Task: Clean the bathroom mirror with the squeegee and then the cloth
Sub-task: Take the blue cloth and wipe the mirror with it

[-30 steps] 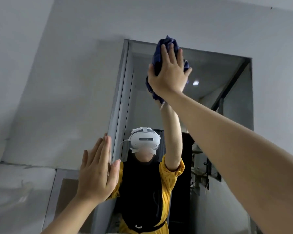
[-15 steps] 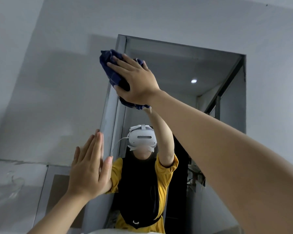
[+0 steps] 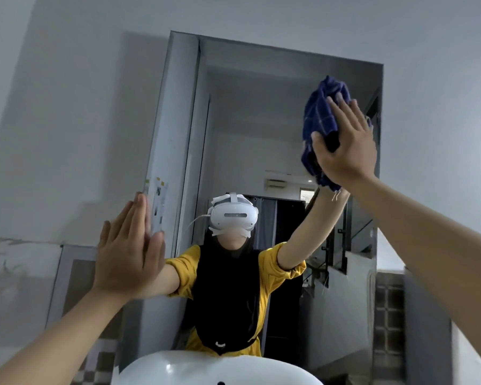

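A tall rectangular mirror (image 3: 261, 120) hangs on the grey wall ahead of me. My right hand (image 3: 345, 145) presses a bunched dark blue checked cloth (image 3: 321, 118) flat against the glass near the mirror's upper right edge. My left hand (image 3: 128, 248) rests flat with fingers together against the mirror's left edge, holding nothing. The glass reflects a person in a yellow top with a white headset, arms raised like mine. No squeegee is in view.
A white sink (image 3: 214, 368) sits directly below the mirror at the bottom of the frame. A framed panel (image 3: 72, 276) stands on the wall at lower left. Small stickers (image 3: 157, 187) mark the mirror's left strip.
My right hand swept the cloth from the mirror's upper left corner across to the upper right side. The view tilted down, bringing the sink into sight. My left hand stayed at the left edge.
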